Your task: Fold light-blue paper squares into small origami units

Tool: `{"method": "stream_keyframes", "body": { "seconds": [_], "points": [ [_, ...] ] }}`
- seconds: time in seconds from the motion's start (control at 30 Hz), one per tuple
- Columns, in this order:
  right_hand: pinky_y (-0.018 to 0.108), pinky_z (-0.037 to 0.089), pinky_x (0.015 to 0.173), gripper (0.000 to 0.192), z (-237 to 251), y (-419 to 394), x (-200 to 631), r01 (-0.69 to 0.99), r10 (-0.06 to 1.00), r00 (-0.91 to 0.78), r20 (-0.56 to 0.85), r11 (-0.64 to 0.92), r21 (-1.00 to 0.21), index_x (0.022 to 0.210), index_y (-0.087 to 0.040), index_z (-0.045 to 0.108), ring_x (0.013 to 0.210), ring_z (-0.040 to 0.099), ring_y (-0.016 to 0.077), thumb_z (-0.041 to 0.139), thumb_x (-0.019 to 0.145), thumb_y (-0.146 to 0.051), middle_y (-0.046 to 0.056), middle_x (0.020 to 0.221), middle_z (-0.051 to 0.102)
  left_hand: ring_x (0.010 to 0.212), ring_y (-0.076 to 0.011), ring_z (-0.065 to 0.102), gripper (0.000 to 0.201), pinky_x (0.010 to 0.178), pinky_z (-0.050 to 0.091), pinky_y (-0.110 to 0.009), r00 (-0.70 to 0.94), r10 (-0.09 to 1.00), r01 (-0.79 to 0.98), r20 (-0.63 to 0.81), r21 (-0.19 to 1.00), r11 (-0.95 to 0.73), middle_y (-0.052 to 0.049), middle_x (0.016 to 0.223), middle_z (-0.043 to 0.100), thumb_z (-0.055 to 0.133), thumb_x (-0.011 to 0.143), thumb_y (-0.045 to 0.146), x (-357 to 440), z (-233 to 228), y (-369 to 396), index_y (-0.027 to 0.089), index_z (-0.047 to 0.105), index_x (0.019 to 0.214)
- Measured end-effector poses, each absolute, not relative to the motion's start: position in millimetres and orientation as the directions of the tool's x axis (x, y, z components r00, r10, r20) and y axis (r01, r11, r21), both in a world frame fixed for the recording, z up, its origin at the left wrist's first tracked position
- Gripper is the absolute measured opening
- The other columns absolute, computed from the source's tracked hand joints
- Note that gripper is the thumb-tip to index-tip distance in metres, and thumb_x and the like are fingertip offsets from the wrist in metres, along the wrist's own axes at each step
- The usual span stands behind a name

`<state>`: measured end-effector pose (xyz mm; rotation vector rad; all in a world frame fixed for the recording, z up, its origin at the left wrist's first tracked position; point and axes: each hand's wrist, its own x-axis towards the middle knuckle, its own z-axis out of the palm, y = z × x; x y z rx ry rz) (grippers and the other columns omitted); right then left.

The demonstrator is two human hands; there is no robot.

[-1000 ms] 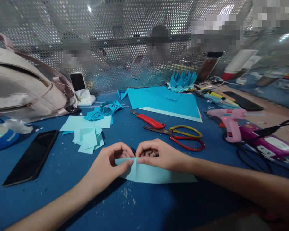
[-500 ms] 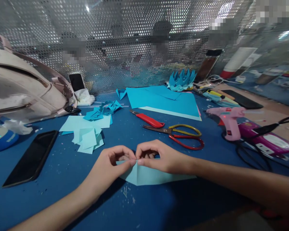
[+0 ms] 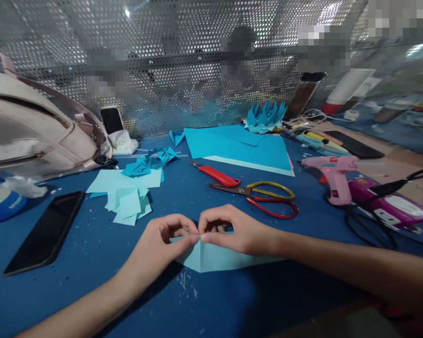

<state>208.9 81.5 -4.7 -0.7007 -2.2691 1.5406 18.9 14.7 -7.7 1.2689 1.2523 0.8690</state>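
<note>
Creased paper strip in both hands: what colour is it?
The creased paper strip is plain light aqua; head view.

It's fairly dim in here, with greyish specks of light showing through the perforated screen, a small hard glint at eleven o'clock and a wider white glare at two. The blue table sinks into deep shadow toward five. The left hand, right hand and pale sheet look reasonably sharp. At nine, the bag seems stretched; at three, the purple power strip smears, its tip shining. Blocky pixels cover patches at ten, twelve and two.
</note>
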Motion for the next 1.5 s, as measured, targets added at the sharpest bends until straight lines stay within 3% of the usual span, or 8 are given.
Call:
{"method": "stream_keyframes", "body": {
  "seconds": [0.27, 0.5, 0.67, 0.87, 1.0, 1.2, 1.5],
  "points": [
    [0.022, 0.033, 0.056, 0.013, -4.6, 80.7, 209.1, 0.189, 0.556, -0.831, 0.016, 0.309, -0.932, 0.078, -0.015, 0.062, 0.061, 0.043, 0.0099, 0.061, 0.084, -0.026, -0.003, 0.066, 0.052, 0.064, -0.0128, 0.05, 0.011, 0.06, 0.036, -0.022, 0.187, 0.953, 0.194, -0.238, 0.96, 0.201, 0.002, 0.067, 0.06, 0.072, 0.073, 0.028, 15.0, -7.6, 17.2, 0.018, 0.068, 0.075],
    [0.021, 0.034, 0.057, 0.01, -6.3, 81.1, 209.7, 0.198, 0.568, -0.823, 0.006, 0.295, -0.935, 0.076, -0.015, 0.062, 0.058, 0.043, 0.0094, 0.061, 0.083, -0.022, -0.004, 0.062, 0.049, 0.065, -0.0153, 0.054, 0.012, 0.059, 0.037, -0.024, 0.168, 0.967, 0.322, -0.192, 0.938, 0.131, -0.002, 0.07, 0.068, 0.07, 0.075, 0.029, 13.5, -6.3, 18.5, 0.018, 0.071, 0.07],
    [0.021, 0.038, 0.06, 0.01, -10.2, 81.5, 208.9, 0.165, 0.57, -0.822, -0.006, 0.228, -0.96, 0.077, -0.014, 0.061, 0.063, 0.049, 0.0103, 0.062, 0.082, -0.022, -0.002, 0.068, 0.056, 0.066, -0.0157, 0.055, 0.01, 0.06, 0.038, -0.025, 0.148, 0.973, 0.275, -0.176, 0.953, 0.131, -0.002, 0.07, 0.069, 0.071, 0.074, 0.026, 13.8, -10.9, 16.8, 0.018, 0.071, 0.068],
    [0.022, 0.041, 0.062, 0.012, -13.5, 82.3, 208.4, 0.158, 0.589, -0.808, 0.024, 0.256, -0.954, 0.078, -0.014, 0.064, 0.065, 0.052, 0.0112, 0.062, 0.084, -0.024, 0.0, 0.071, 0.059, 0.067, -0.0142, 0.055, 0.011, 0.06, 0.038, -0.023, 0.166, 0.968, 0.269, -0.19, 0.953, 0.141, -0.001, 0.071, 0.068, 0.071, 0.075, 0.028, 11.6, -11.5, 18.6, 0.018, 0.071, 0.072],
    [0.021, 0.04, 0.06, 0.019, -16.8, 86.1, 208.8, 0.161, 0.629, -0.776, 0.052, 0.276, -0.947, 0.08, -0.014, 0.066, 0.065, 0.052, 0.0113, 0.066, 0.083, -0.032, 0.001, 0.073, 0.062, 0.058, -0.011, 0.047, 0.018, 0.053, 0.033, -0.021, 0.167, 0.948, 0.34, -0.27, 0.919, 0.202, 0.0, 0.065, 0.064, 0.075, 0.071, 0.033, 5.5, -7.7, 23.9, 0.016, 0.071, 0.07],
    [0.02, 0.036, 0.054, 0.027, -20.4, 88.5, 208.0, 0.202, 0.66, -0.75, -0.042, 0.168, -0.965, 0.069, -0.015, 0.064, 0.056, 0.046, 0.0088, 0.079, 0.072, -0.037, -0.003, 0.061, 0.056, 0.048, -0.0079, 0.035, 0.018, 0.047, 0.026, -0.021, 0.132, 0.94, 0.341, -0.313, 0.905, 0.254, 0.004, 0.051, 0.053, 0.077, 0.067, 0.031, -2.1, -9.6, 26.3, 0.015, 0.07, 0.064],
    [0.021, 0.036, 0.053, 0.03, -21.7, 89.1, 206.2, 0.214, 0.689, -0.723, -0.046, 0.16, -0.964, 0.067, -0.015, 0.063, 0.058, 0.047, 0.0093, 0.078, 0.072, -0.04, -0.002, 0.062, 0.058, 0.051, -0.0092, 0.046, 0.02, 0.049, 0.032, -0.021, 0.142, 0.951, 0.349, -0.276, 0.912, 0.213, 0.001, 0.061, 0.063, 0.075, 0.072, 0.035, -1.7, -8.2, 27.2, 0.016, 0.07, 0.068]
  ]
}}
